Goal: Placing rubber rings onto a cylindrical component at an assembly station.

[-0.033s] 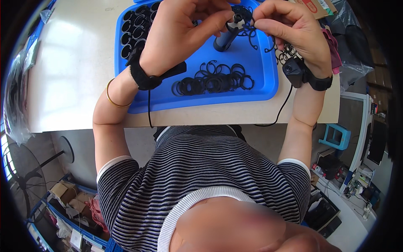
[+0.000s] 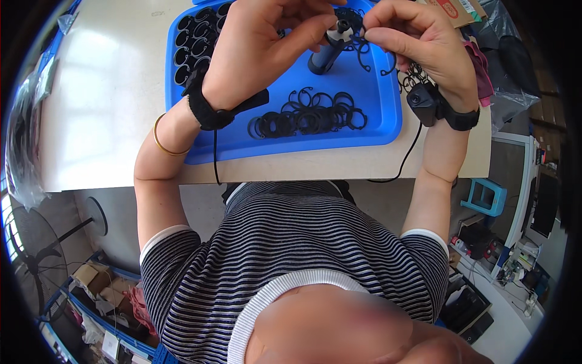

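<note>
My left hand (image 2: 267, 45) is closed, thumb and fingers pinched at the top of an upright dark cylinder (image 2: 324, 59). That cylinder has a pale metal collar and a black tip, and stands over the blue tray (image 2: 285, 144). To its right, my right hand (image 2: 418, 39) is closed, with thumb and forefinger pinching a black snap ring (image 2: 363, 43); its outline is partly hidden by the fingertips. More snap rings hang or lie just below these fingers. Nearer to me, a heap of black snap rings (image 2: 306, 118) lies in the tray.
Rows of black round cylinders (image 2: 194, 39) stand at the tray's left. Further snap rings (image 2: 415, 76) lie on the table beside its right edge. A cardboard box (image 2: 458, 11) and clear plastic bags (image 2: 512, 79) are at the far right. Black cables run from both wrist straps over the table's front edge.
Almost nothing differs. My right hand's fingers have shifted very slightly; my left hand and the cylinder stay in place.
</note>
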The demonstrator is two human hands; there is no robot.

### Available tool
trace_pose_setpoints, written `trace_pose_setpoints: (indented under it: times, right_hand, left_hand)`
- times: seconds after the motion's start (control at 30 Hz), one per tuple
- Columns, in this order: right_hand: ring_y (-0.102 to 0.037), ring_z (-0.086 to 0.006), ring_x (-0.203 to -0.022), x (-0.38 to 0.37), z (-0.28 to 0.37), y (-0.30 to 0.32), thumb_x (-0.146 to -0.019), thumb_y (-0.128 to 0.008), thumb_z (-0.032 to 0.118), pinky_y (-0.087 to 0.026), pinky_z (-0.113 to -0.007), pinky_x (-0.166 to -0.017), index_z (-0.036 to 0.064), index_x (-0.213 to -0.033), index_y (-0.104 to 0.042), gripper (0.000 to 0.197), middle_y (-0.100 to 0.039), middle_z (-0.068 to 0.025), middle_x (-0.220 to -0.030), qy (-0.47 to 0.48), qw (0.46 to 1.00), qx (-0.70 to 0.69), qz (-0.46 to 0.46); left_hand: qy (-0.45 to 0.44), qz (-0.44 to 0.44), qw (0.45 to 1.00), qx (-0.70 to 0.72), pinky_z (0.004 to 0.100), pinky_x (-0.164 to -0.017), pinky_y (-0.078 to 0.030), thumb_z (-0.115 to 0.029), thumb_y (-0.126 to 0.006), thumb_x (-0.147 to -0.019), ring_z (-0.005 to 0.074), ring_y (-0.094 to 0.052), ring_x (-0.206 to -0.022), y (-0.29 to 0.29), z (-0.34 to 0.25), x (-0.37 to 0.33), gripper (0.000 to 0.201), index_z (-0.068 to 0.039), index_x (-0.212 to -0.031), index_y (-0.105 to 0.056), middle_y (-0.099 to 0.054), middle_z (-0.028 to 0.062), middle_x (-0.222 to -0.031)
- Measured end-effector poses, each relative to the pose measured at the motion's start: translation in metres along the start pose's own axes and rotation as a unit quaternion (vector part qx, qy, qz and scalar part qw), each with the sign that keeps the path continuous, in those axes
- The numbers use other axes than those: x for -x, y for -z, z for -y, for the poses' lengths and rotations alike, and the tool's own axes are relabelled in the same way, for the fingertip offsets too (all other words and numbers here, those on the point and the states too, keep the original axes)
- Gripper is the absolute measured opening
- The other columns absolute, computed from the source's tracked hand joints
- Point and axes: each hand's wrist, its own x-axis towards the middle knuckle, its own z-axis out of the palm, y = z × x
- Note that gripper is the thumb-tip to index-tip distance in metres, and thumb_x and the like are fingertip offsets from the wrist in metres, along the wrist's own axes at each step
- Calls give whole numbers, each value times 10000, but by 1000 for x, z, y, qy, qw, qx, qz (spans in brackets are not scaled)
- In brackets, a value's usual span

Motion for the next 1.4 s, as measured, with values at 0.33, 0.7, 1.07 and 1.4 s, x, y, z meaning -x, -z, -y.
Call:
trace_pose_setpoints:
  times: [0.33, 0.7, 1.07, 1.4]
  right_hand:
    - [-570, -24, -580, -11, -9, 2, -935, -755, 87, -444, -167, -515, -9, -982, -718, 113, -680, 0, -790, 16, 1000, -7, -21]
    - [-571, -24, -569, -2, -8, 26, -956, -739, 97, -449, -166, -503, 3, -1035, -696, 130, -667, 1, -768, 94, 991, 11, -90]
    - [-566, -21, -573, 1, -2, 23, -956, -747, 114, -451, -162, -508, 9, -1028, -700, 135, -670, 1, -776, 83, 993, 37, -72]
    - [-564, -17, -566, -1, -6, 23, -952, -755, 122, -457, -161, -498, 13, -1023, -708, 139, -680, -1, -786, 90, 993, 40, -61]
  left_hand:
    - [-174, 28, 978, -112, 271, -803, -616, 101, -802, -806, 164, -694, -1001, 2, 2, -5, 568, 13, -1314, -563, -603, 124, -1217]
    - [-150, 48, 979, -133, 356, -960, -556, 9, -811, -840, 233, -700, -1083, 8, 22, -15, 621, -31, -1383, -514, -714, 137, -1196]
    - [-84, 72, 978, -174, 367, -969, -552, 6, -805, -842, 260, -704, -1104, 4, 22, -12, 652, -26, -1415, -497, -724, 157, -1198]
    - [-68, 83, 980, -167, 369, -969, -551, 4, -811, -835, 260, -704, -1098, 6, 24, -13, 660, -21, -1416, -498, -723, 161, -1189]
